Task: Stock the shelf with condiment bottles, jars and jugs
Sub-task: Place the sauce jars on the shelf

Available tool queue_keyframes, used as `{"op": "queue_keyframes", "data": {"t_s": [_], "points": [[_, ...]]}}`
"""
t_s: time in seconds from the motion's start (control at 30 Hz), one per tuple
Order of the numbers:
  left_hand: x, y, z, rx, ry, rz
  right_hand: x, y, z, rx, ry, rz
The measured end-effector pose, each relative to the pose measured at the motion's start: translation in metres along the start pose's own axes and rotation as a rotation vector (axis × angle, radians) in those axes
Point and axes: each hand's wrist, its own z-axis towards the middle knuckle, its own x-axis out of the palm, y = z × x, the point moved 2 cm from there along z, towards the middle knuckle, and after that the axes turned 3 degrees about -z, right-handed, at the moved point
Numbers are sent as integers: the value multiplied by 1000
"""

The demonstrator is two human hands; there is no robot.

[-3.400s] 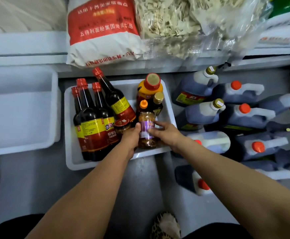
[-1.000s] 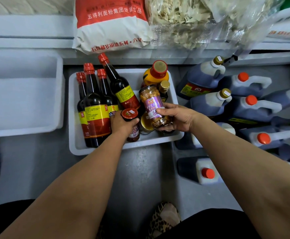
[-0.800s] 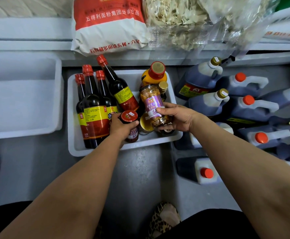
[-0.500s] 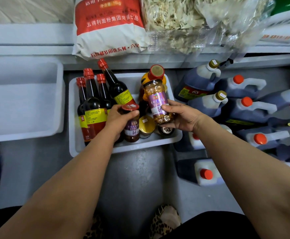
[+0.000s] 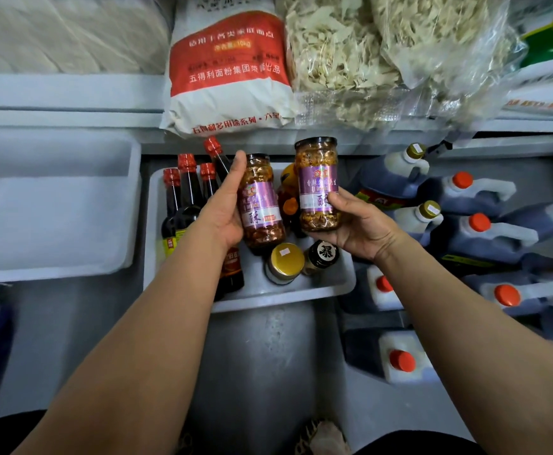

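My left hand (image 5: 224,205) grips a glass jar with a purple label (image 5: 262,205), tilted, above the white tray (image 5: 301,290). My right hand (image 5: 357,224) holds a second, matching purple-label jar (image 5: 317,185) upright, a little higher and to the right. Both jars are lifted clear of the tray. Inside the tray stand several dark sauce bottles with red caps (image 5: 186,195), a gold-lidded jar (image 5: 285,262), a black-lidded jar (image 5: 322,256) and an orange-capped bottle (image 5: 289,205) partly hidden behind the jars.
An empty white bin (image 5: 55,205) sits to the left of the tray. Several dark jugs with orange or gold caps (image 5: 478,224) crowd the floor on the right. The shelf edge (image 5: 55,116) above carries a red-and-white flour sack (image 5: 229,70) and clear bags of dried strips (image 5: 383,54).
Both hands rose out of the tray. My left hand lifted its jar up and turned its label into view; my right hand raised its jar higher.
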Motion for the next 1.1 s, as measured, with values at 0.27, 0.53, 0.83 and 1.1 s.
{"op": "queue_keyframes", "data": {"t_s": [0.27,0.53,0.83,1.1], "points": [[7,-5,7,-73,55,-102,0,8,9,-41,21,46],[21,-22,12,-62,191,-105,-2,14,24,-45,40,20],[39,-56,-37,-86,105,-298,51,29,6,-28,-54,138],[89,-146,-153,-146,-1,-297,145,117,-78,31,-87,160]]}}
